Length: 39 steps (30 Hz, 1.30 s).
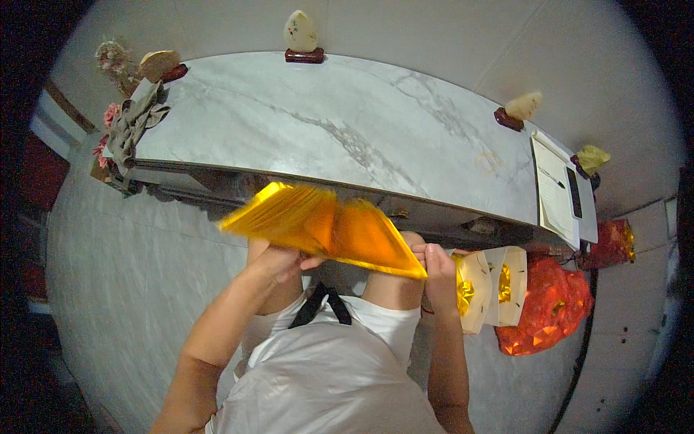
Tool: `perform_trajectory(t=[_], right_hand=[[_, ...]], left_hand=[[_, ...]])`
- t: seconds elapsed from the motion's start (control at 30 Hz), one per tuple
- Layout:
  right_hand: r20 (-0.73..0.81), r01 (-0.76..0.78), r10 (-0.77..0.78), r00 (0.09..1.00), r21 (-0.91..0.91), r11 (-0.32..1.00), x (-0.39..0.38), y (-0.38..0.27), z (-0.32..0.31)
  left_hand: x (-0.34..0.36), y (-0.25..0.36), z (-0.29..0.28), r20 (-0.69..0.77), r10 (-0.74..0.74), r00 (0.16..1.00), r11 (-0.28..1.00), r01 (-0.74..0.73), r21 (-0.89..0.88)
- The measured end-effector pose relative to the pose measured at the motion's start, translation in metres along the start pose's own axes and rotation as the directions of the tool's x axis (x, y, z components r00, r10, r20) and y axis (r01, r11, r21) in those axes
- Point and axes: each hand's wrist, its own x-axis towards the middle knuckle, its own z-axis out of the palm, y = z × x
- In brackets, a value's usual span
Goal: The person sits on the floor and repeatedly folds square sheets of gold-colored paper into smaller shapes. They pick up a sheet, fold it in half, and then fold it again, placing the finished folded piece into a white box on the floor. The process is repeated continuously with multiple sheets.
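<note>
Gold foil paper stack (329, 228): held just beyond the white shirt (325, 383), fanned open like a book. Left hand (283, 265) grasps near edge from below, some fingers hidden; right hand (437, 267) pinches near right corner. Handling, my read: light, floppy, slick faces, leaves likely to slide and crease. Best hold: edges and corners, several leaves together. Looks: shiny yellow-gold, orange where opened; left half blurred, leaf count unreadable. Right of right hand: two cream open boxes (515, 309) with gold foil pieces (504, 282), then shiny red bag (549, 320). Far: grey-veined marble counter (282, 130); notebook (553, 210) with pen (551, 179) at right end, grey cloth (136, 124) at left end, pale upright stone (301, 32) at far edge.
</note>
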Motion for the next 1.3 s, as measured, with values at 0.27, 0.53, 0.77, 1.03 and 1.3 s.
perform_trajectory(t=[0.27,0.53,0.77,1.03,1.3], right_hand=[[-0.023,0.062,-0.064,0.998,-0.081,0.995,0.002,0.014,0.003],[-0.010,0.065,-0.066,0.998,-0.047,0.997,0.005,0.017,0.002],[0.055,0.031,-0.029,0.998,-0.034,0.999,0.010,0.011,-0.004],[0.056,0.145,-0.152,0.987,0.113,0.983,0.020,-0.016,-0.003],[0.073,0.051,-0.059,0.996,0.109,0.993,0.015,-0.019,-0.011]], left_hand=[[0.015,0.018,0.000,0.030,-0.062,0.998,0.957,0.051,0.285],[0.011,0.039,0.022,-0.226,-0.119,0.967,0.794,0.229,0.563],[0.011,0.027,0.037,-0.158,0.022,0.987,0.978,0.011,0.206],[0.030,0.030,0.053,0.117,-0.254,0.960,0.963,0.262,-0.061],[0.093,0.035,0.087,0.088,-0.051,0.995,0.845,-0.004,0.535]])
